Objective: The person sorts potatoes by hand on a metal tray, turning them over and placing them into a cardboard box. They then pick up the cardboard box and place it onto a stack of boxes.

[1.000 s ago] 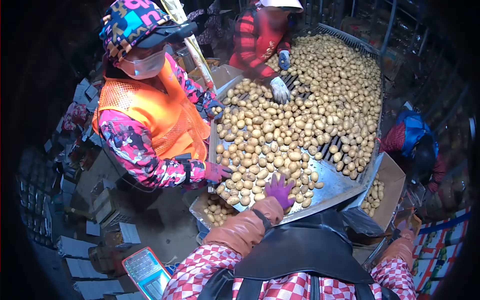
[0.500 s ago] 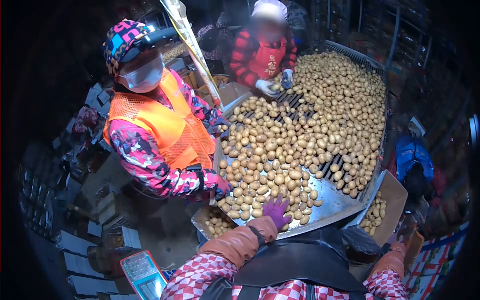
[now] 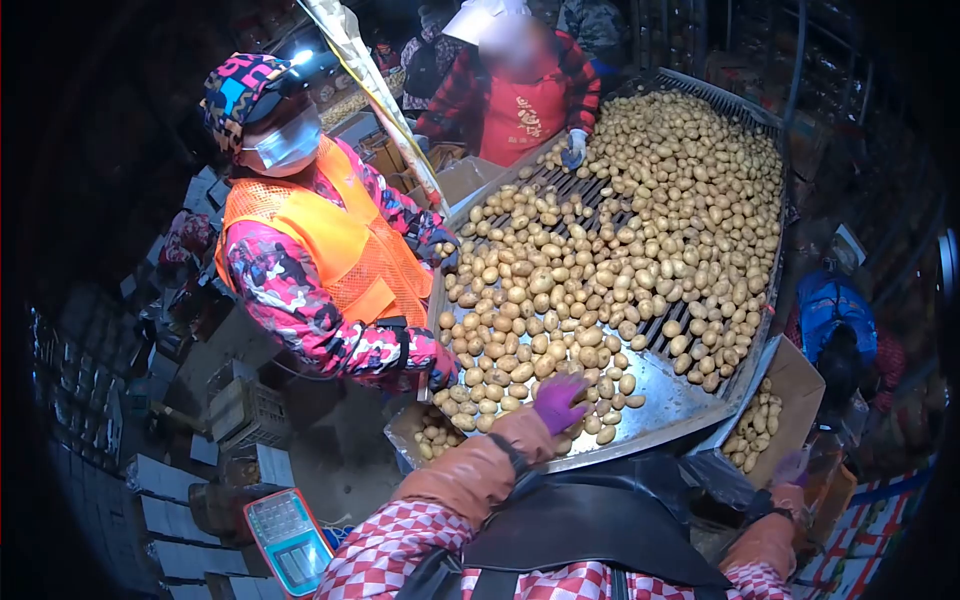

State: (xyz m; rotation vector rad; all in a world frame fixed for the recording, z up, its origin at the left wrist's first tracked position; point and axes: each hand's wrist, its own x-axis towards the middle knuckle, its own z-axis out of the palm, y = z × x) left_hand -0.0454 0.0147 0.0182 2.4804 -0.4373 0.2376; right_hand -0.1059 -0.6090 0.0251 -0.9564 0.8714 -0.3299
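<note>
My left hand (image 3: 560, 402), in a purple glove, lies on the potatoes (image 3: 520, 355) near the front edge of the metal sorting table (image 3: 665, 405). Its fingers are spread and bent a little over the pile, with nothing gripped in them that I can see. Off to the right, my right hand (image 3: 791, 467), also in a purple glove, is low beside the open cardboard box of potatoes (image 3: 752, 428). It is dim and small there, and its fingers cannot be made out clearly.
A co-worker in an orange vest (image 3: 375, 250) has both hands at the table's left edge. Another in a red apron (image 3: 525, 120) stands behind it. A person in blue (image 3: 835, 315) bends at the right. A scale (image 3: 288, 540) stands at lower left.
My left hand has moved slightly up over the potatoes, and my right hand has risen a little. The red-aproned co-worker has drawn one hand back from the potatoes to the left.
</note>
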